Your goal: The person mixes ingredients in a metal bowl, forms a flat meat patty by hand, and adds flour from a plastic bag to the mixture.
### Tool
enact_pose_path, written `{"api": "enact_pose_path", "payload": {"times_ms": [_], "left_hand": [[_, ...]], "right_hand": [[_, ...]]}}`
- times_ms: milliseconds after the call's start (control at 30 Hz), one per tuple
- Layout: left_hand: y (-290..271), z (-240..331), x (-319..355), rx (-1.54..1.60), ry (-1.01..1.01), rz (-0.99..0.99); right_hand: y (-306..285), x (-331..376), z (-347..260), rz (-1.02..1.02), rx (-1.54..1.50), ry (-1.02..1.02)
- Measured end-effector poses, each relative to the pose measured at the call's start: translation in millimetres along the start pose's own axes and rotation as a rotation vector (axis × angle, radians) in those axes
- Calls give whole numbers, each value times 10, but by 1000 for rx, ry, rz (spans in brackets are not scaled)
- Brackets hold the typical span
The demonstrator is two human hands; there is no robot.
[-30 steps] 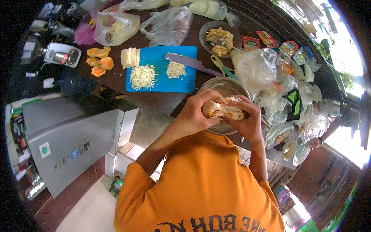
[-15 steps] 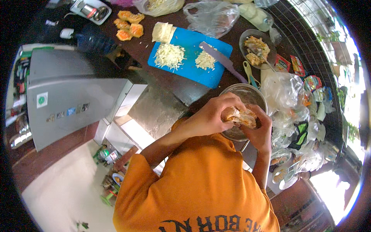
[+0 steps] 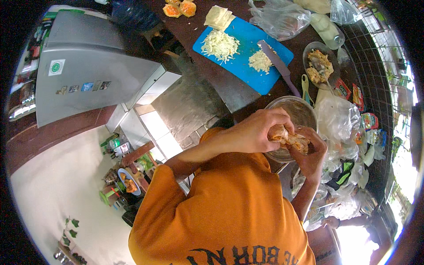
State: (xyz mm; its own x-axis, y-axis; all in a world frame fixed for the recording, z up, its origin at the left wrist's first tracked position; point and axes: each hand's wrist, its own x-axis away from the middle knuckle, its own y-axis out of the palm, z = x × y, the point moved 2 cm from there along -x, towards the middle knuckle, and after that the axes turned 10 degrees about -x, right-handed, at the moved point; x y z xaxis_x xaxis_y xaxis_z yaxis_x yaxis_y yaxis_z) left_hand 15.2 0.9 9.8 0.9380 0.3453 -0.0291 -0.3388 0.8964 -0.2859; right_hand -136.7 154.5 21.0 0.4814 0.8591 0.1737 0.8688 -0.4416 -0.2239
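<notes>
My left hand (image 3: 258, 130) and my right hand (image 3: 311, 154) both grip a pale, torn piece of cooked meat (image 3: 289, 138) between them. They hold it just above a round metal bowl (image 3: 301, 110) at the near edge of the dark counter. Behind the bowl lies a blue cutting board (image 3: 243, 62) with two heaps of shredded white vegetable (image 3: 221, 44) and a grey knife (image 3: 276, 62) with a purple handle.
A glass bowl of cooked food (image 3: 320, 66) stands right of the board, with plastic bags (image 3: 340, 123) and snack packets along the right. Orange pieces (image 3: 181, 8) and a pale block (image 3: 218, 17) sit at the back. A grey fridge (image 3: 88, 70) stands left.
The view has swung, so counter, board and bowl slid up and to the right. Both hands stay closed on the meat over the bowl, working it apart.
</notes>
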Motion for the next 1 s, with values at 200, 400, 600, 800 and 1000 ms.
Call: {"api": "enact_pose_path", "payload": {"times_ms": [200, 400, 600, 800, 1000], "left_hand": [[88, -8, 81, -48, -12, 52], [197, -46, 139, -65, -13, 93], [268, -31, 170, 21, -78, 118], [301, -99, 117, -101, 37, 214], [240, -159, 88, -10, -6, 82]], "right_hand": [[15, 15, -89, 55, 67, 17], [74, 38, -114, 144, 85, -79], [95, 157, 34, 167, -188, 80], [145, 153, 59, 100, -342, 51], [101, 138, 117, 37, -118, 71]]}}
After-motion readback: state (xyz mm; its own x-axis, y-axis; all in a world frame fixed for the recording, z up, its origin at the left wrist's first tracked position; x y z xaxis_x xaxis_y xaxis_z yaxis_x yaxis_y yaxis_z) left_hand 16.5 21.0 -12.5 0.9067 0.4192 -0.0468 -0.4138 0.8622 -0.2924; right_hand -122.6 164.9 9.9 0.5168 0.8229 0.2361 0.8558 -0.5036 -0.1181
